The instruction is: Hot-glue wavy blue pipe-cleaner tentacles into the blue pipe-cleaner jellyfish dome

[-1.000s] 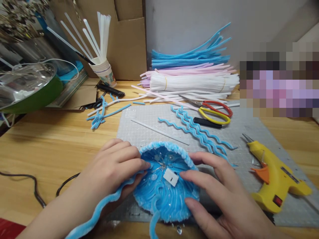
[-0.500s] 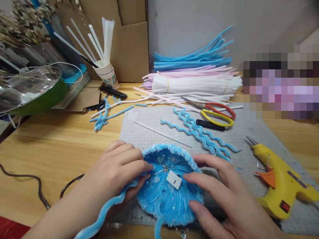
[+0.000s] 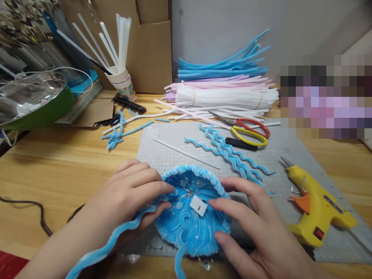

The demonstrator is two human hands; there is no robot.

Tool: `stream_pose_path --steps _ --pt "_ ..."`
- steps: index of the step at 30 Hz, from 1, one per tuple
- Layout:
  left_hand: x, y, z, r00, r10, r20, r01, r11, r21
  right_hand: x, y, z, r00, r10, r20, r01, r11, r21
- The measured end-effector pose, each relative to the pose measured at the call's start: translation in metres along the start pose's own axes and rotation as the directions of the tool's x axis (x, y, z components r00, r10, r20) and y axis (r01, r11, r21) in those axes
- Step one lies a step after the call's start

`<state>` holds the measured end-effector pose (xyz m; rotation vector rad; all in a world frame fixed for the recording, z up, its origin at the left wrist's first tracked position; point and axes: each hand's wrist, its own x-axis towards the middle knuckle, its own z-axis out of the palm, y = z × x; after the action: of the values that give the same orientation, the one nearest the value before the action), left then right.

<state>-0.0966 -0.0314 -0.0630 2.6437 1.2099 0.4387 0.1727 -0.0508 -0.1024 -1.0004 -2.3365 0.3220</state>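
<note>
A dome of blue pipe cleaners lies with its hollow side toward me, its rim fluffy and paler. Inside it sit a small white switch box, thin wires and clear blobs of glue. My left hand pinches a wavy blue pipe cleaner by its end at the dome's inner left side; the rest trails down over my wrist. Around the dome's right edge, my right hand grips with thumb and fingers. Another blue pipe cleaner hangs out over the dome's lower rim.
Wavy blue pipe cleaners and scissors lie on the grey cutting mat. A yellow hot glue gun rests at right. Behind are bundled white pipe cleaners and a paper cup of glue sticks. A green bowl stands left.
The whole view has shifted slightly, so everything sits a little further left and up. Both hands keep their hold on the dome and the pipe cleaner.
</note>
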Motion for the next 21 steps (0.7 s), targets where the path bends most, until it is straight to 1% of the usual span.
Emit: stream_pose_path --steps 2,6,8,12,14,17,19,21 --pt "-0.001 -0.001 -0.001 1.0 -0.011 -0.001 0.011 0.998 -0.054 -0.001 0.0 0.001 1.0 0.002 0.004 -0.002 1.0 0.013" --pt "-0.003 -0.003 -0.005 0.999 -0.037 -0.012 0.034 0.974 -0.223 -0.001 0.0 0.001 1.0 0.018 -0.015 -0.017 0.999 0.038" --pt "-0.002 -0.002 -0.011 0.998 -0.061 -0.006 0.057 0.952 -0.302 -0.002 0.0 0.0 1.0 0.022 -0.02 -0.021 0.998 0.053" --pt "0.0 0.003 -0.024 0.995 -0.097 0.037 0.104 0.907 -0.407 -0.003 -0.002 -0.005 0.999 0.047 0.006 -0.047 0.996 0.078" --pt "0.0 0.007 -0.027 0.988 -0.156 0.009 0.144 0.887 -0.439 -0.003 -0.003 -0.006 0.998 0.066 0.012 -0.067 0.992 0.103" --pt "-0.001 0.013 -0.025 0.954 -0.295 -0.053 0.244 0.867 -0.434 -0.003 -0.003 -0.006 0.996 0.088 0.03 -0.091 0.986 0.141" --pt "-0.001 0.016 -0.021 0.918 -0.385 -0.09 0.314 0.849 -0.425 -0.003 -0.002 -0.005 0.996 0.076 0.046 -0.082 0.988 0.134" --pt "-0.001 0.018 -0.015 0.875 -0.469 -0.119 0.383 0.822 -0.422 -0.001 -0.001 -0.005 0.997 0.036 0.069 -0.043 0.994 0.1"
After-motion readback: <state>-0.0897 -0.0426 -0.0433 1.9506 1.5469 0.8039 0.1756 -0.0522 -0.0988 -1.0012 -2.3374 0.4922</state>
